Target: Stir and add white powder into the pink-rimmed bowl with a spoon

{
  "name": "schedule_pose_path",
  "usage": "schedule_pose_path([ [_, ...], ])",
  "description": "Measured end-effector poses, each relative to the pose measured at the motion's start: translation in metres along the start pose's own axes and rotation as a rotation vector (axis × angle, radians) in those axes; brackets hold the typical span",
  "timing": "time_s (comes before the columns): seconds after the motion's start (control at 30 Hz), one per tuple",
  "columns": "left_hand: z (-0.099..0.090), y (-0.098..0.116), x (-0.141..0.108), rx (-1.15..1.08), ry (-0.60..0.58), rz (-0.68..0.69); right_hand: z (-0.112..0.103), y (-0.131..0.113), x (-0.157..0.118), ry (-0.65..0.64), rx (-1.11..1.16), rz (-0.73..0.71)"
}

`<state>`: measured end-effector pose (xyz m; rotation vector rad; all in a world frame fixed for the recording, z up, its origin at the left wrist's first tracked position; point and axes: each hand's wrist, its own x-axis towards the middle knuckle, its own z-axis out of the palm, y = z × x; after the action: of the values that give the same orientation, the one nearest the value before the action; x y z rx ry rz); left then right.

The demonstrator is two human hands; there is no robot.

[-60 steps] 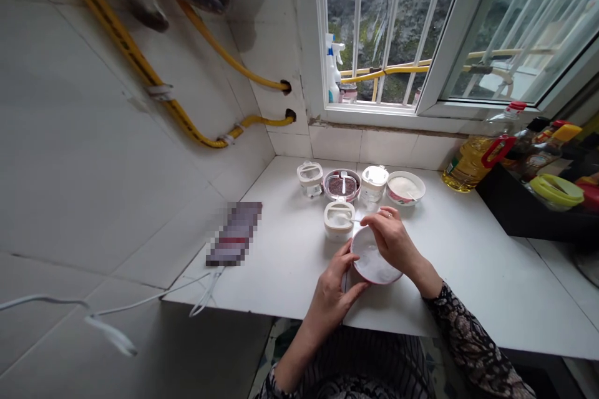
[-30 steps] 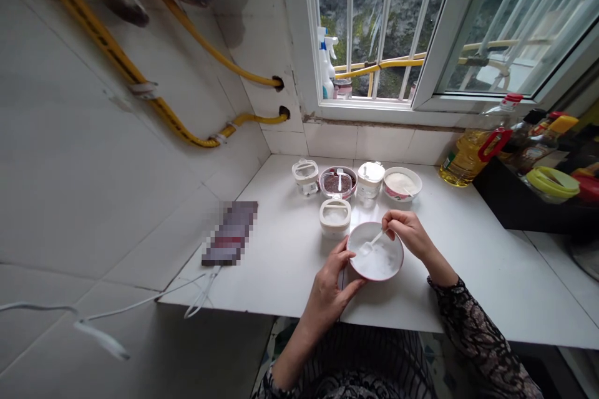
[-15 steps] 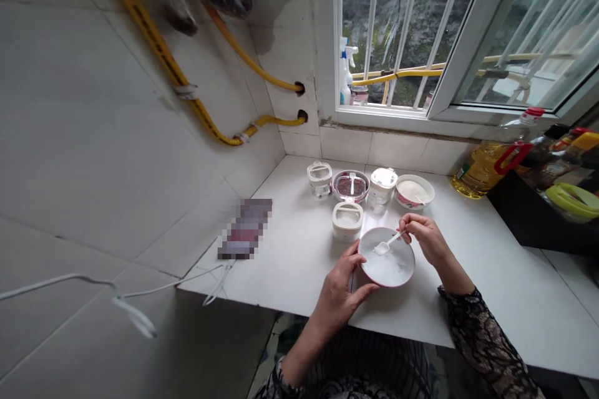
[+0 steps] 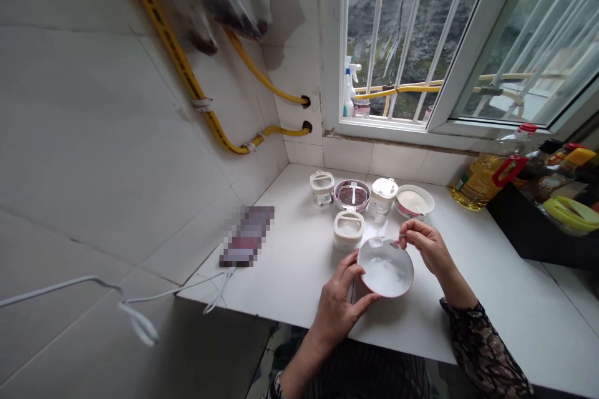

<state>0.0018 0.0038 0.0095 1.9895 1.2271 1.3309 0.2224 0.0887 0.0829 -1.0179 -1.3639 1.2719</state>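
My left hand [image 4: 340, 299] is closed around the left side of a white bowl [image 4: 403, 259], fingers at the far rim and thumb along the near side. White grainy stuff lies in the bowl. Between the fingertips of my right hand [image 4: 425, 248] is the handle of a small white spoon [image 4: 377, 242], its scoop over the bowl's far rim. Just behind the bowl stands a square lidded jar [image 4: 349, 234] with white contents. Farther back are two more lidded jars, one at left [image 4: 322, 190] and one at right [image 4: 383, 197].
A bowl of dark reddish grains [image 4: 352, 199] has a small white spoon over it. Beside it is a bowl of white granules [image 4: 412, 202]. An oil bottle [image 4: 484, 171] and a black condiment box [image 4: 519, 224] stand right. A blurred-out flat object [image 4: 247, 237] with a white cable [image 4: 219, 290] lies left.
My right hand has moved the spoon from inside the bowl up to its far rim. My left hand keeps its hold on the bowl. The view has tilted slightly upward.
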Motion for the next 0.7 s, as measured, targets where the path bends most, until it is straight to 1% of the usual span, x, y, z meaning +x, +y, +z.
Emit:
schedule_pose_path([
  [0.13, -0.001, -0.001, -0.002, 0.12, -0.015, 0.029, -0.002, 0.0, 0.0, 0.013, 0.008, -0.029],
  [0.2, -0.001, -0.002, -0.004, 0.199, -0.002, 0.07, -0.002, 0.0, -0.001, 0.016, 0.01, -0.041],
  [0.33, 0.001, -0.003, -0.009, 0.384, 0.08, 0.265, -0.003, 0.001, -0.001, -0.001, 0.031, -0.001],
  [0.43, 0.001, -0.001, -0.013, 0.454, 0.113, 0.357, -0.002, 0.001, -0.001, -0.007, 0.051, 0.042],
  [0.57, -0.002, 0.001, -0.013, 0.378, 0.151, 0.389, -0.001, 0.001, -0.002, 0.015, 0.059, 0.032],
  [0.7, -0.003, 0.001, -0.012, 0.216, 0.19, 0.354, 0.001, 0.002, -0.001, 0.007, 0.065, 0.019],
])
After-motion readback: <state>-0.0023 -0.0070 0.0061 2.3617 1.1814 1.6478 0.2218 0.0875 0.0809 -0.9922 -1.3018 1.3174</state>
